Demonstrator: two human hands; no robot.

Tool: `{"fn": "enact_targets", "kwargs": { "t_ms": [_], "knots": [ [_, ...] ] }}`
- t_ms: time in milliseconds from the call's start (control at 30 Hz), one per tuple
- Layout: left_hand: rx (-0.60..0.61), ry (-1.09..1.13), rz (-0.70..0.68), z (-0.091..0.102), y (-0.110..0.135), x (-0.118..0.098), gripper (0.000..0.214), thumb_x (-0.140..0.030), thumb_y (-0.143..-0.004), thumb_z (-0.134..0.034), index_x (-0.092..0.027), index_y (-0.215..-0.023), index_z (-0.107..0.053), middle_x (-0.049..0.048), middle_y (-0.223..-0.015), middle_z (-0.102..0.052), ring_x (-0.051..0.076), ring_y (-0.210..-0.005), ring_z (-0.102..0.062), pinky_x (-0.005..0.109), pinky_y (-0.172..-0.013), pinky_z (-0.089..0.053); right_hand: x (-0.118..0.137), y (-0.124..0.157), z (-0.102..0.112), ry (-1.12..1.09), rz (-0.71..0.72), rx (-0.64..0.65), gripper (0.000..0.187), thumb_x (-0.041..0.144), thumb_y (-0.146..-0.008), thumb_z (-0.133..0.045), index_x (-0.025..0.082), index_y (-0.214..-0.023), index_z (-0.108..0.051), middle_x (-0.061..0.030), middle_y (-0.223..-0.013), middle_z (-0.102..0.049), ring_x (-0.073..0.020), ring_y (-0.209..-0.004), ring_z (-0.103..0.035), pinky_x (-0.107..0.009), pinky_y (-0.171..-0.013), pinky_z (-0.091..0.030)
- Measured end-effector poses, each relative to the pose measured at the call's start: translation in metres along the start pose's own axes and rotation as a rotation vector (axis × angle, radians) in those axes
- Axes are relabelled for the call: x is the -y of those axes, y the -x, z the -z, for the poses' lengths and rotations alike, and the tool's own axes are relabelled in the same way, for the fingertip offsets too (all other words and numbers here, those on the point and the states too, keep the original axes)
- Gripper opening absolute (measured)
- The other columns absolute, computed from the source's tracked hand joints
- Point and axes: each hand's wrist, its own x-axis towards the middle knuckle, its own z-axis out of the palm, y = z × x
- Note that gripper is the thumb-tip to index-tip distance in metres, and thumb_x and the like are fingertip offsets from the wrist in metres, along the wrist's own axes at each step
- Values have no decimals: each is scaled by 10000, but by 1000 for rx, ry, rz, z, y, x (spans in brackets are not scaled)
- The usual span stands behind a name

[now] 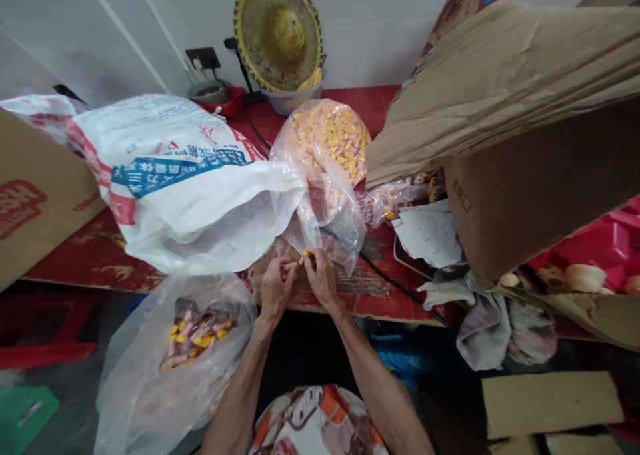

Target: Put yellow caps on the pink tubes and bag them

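My left hand [276,287] and my right hand [321,278] meet at the near edge of a worn red table [380,302]. Both are pinched together on a small yellow and pink piece [304,256] held between the fingertips. Just behind them stands a clear plastic bag [327,155] full of yellow and pink pieces. Below my left arm hangs another clear bag [165,362] with a smaller heap of such pieces at its bottom.
A large white woven sack [185,182] with blue and red print lies on the table's left. A big cardboard box [505,128] leans in from the right over papers [430,235] and rags [483,322]. A straw hat [277,32] rests against the back wall.
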Motion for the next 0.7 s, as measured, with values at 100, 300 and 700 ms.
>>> {"fn": "enact_targets", "kwargs": {
  "t_ms": [100,300,700],
  "knots": [
    [-8,1,4,0,0,1,211,-410,-929,-623,-208,-973,-663,17,-786,-734,130,-635,-693,228,-617,-569,0,0,0,-16,1,-2,187,299,-1051,-489,223,-1067,-659,-46,-954,-742,-221,-952,-710,-321,-869,-545],
    [-44,40,30,1,1,-2,223,-426,-919,-624,-210,-962,-659,33,-787,-759,148,-648,-730,235,-597,-586,0,0,1,-40,-2,-1,191,307,-1055,-476,229,-1049,-651,-49,-967,-742,-218,-942,-712,-320,-860,-544],
    [-40,48,128,-2,3,-3,288,-490,-910,-651,-205,-945,-668,34,-768,-754,169,-668,-751,249,-600,-600,-1,0,1,-45,-7,-4,180,302,-1051,-480,231,-1060,-645,-42,-971,-740,-212,-953,-712,-324,-895,-548]
  ]
}}
